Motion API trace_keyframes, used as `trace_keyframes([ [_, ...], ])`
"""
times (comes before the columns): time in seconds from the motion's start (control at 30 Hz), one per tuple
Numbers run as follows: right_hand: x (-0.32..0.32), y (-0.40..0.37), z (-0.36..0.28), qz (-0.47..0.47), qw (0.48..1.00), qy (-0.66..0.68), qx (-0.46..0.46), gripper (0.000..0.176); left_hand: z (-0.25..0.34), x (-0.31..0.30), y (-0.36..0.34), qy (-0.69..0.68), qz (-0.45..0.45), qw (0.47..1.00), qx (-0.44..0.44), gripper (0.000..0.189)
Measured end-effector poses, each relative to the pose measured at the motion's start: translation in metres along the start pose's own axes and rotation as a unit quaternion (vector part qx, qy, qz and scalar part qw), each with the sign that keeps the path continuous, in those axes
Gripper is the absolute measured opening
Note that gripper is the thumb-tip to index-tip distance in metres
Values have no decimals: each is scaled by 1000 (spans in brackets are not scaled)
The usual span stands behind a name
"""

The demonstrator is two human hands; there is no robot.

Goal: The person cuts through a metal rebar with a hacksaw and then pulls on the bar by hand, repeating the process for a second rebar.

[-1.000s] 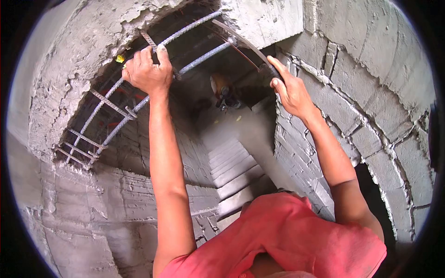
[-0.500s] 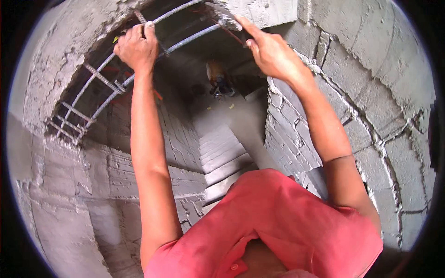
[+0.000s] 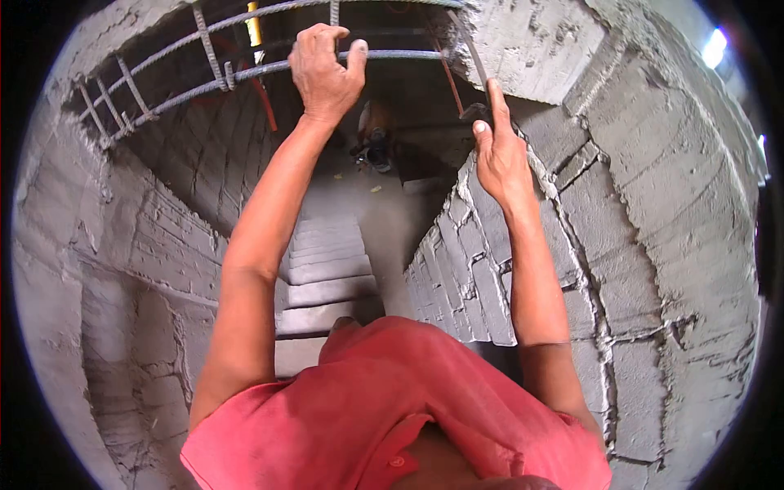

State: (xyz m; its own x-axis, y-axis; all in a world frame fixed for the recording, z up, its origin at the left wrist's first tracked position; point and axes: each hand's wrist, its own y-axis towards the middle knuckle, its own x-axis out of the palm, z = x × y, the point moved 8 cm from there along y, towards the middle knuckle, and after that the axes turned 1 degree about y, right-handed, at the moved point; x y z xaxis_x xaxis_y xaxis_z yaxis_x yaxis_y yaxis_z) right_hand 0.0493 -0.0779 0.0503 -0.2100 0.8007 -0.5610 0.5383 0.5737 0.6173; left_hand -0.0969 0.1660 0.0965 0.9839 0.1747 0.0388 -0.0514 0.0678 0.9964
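Observation:
Steel rebar (image 3: pixel 408 55) runs across the top of the view in two long ribbed rods joined by short cross-ties. My left hand (image 3: pixel 327 77) is raised to the lower rod beside a cross-tie, its fingers bent over the rod and its thumb standing apart. In my right hand (image 3: pixel 502 159) is a trowel (image 3: pixel 471 49), its thin blade seen nearly edge-on and pointing up along the rough concrete edge (image 3: pixel 531 49). My index finger lies along the blade, and the handle is mostly hidden in my grip.
Below me, narrow concrete steps (image 3: pixel 331 269) descend between rough block walls (image 3: pixel 637 327). Another person (image 3: pixel 376 135) is in the dim space at the bottom. A yellow object (image 3: pixel 254 28) shows behind the rebar at upper left.
The view has turned, so the rebar sits higher and the steps lie further left. My left hand stays by the same cross-tie with its fingers looser; my right hand has drawn lower with the trowel.

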Motion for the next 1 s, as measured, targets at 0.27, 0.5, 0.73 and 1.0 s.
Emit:
trace_keyframes([
  [0.27,8,6,18,-37,999,-19,26,58,-33,16,10,14,-78,995,-61,35],
  [0.5,7,12,-20,13,992,-89,-85,64,-42,28,4,129,-246,961,0,51],
  [0.73,-2,3,-18,-7,996,-89,-28,62,-54,31,0,213,-335,918,14,71],
  [1.0,-15,-90,14,-36,993,-72,87,66,-58,39,-3,242,-253,937,-7,53],
])
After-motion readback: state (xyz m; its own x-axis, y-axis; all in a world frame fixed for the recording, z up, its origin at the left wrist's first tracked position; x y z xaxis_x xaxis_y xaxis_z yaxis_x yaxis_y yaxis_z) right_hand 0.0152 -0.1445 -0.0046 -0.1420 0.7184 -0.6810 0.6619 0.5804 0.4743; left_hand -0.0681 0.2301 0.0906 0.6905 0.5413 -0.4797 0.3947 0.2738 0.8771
